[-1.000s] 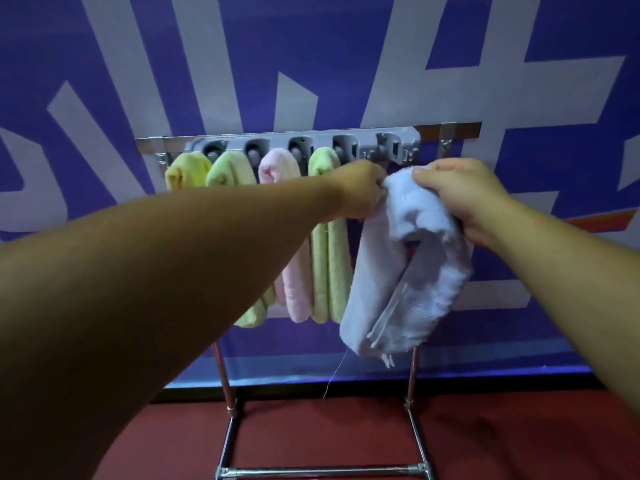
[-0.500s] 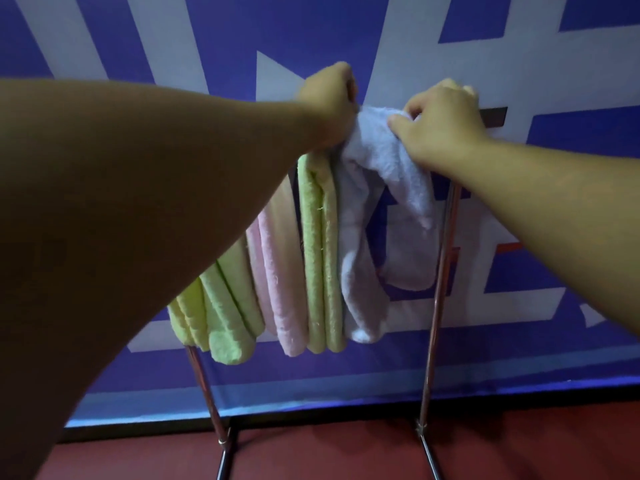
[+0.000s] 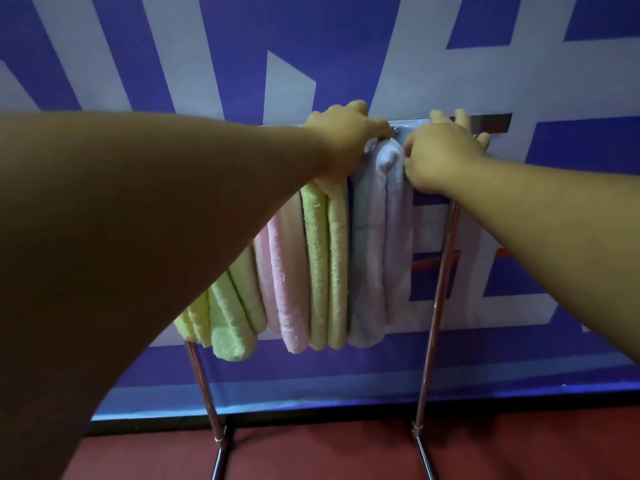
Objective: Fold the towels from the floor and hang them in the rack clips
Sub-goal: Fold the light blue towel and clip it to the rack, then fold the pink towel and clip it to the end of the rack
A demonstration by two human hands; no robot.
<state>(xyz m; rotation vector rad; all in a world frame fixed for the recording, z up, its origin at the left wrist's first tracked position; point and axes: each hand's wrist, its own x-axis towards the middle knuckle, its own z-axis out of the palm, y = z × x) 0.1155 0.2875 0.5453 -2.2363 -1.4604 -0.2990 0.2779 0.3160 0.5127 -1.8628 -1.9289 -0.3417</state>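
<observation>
A folded lavender towel (image 3: 377, 237) hangs straight down at the right end of the rack's clip bar (image 3: 491, 121). Its bunched top sits just under a grey clip between my two hands. My left hand (image 3: 343, 143) grips the towel's top from the left, its index finger reaching toward the clip. From the right, my right hand (image 3: 440, 157) pinches the same top, its other fingers lying over the bar. Left of it hang a green towel (image 3: 325, 265), a pink towel (image 3: 287, 271) and light green and yellow towels (image 3: 228, 317). My left forearm hides their tops and clips.
The rack stands on two chrome legs (image 3: 436, 289) with feet on a dark red floor (image 3: 519, 452). Close behind it is a blue and white banner wall (image 3: 311, 36). A short stretch of bare bar sticks out right of my right hand.
The lavender towel went from a loose bundle held in front of the rack to hanging straight at the clip. Both hands rose to the bar and closed in on its top.
</observation>
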